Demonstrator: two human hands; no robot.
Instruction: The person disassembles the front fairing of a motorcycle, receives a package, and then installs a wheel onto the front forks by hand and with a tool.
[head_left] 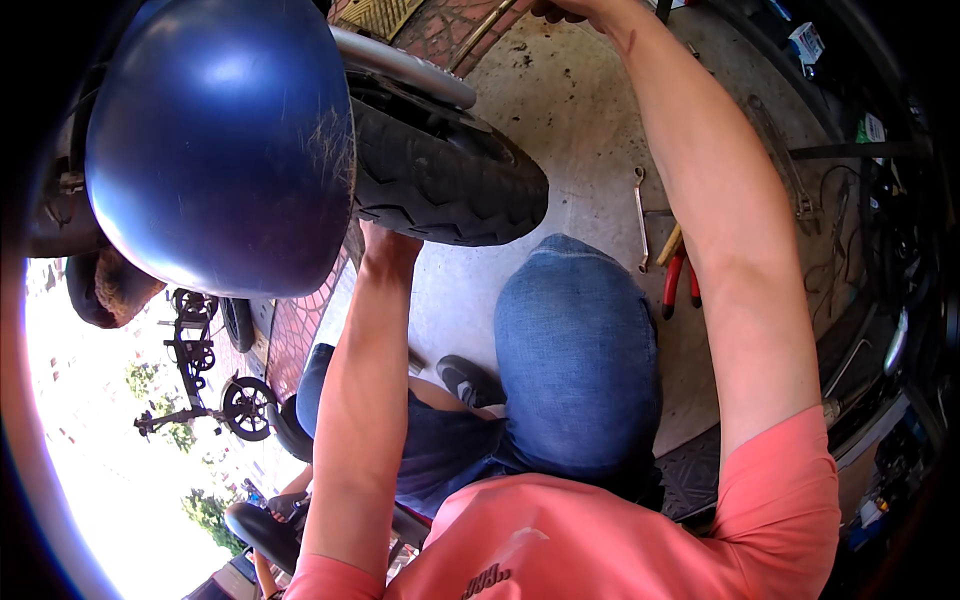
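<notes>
The black rubber tyre (440, 185), deeply grooved in chunky blocks, is the landmark here. Just left of it and overlapping its edge bulges a glossy blue rounded shell (220, 140), smooth painted metal with fine scratches along its right rim. Above the tyre curves a dull grey metal mudguard (405, 65).

The left hand (385, 242) reaches up under the tyre's lower edge; its fingers are hidden behind the rubber, so I cannot tell whether it grips or only touches. The right hand (565, 10) stretches far above and right of the tyre, cut by the frame's top edge; its grip cannot be told either. The 2 hands are well apart.

Below and right of the tyre sits a bent knee in blue denim (580, 360). On the stained concrete floor (575, 120) right of the tyre lies a slim silver spanner (640, 215), and beside it pliers with red handles (680, 280), partly hidden by the right forearm.
</notes>
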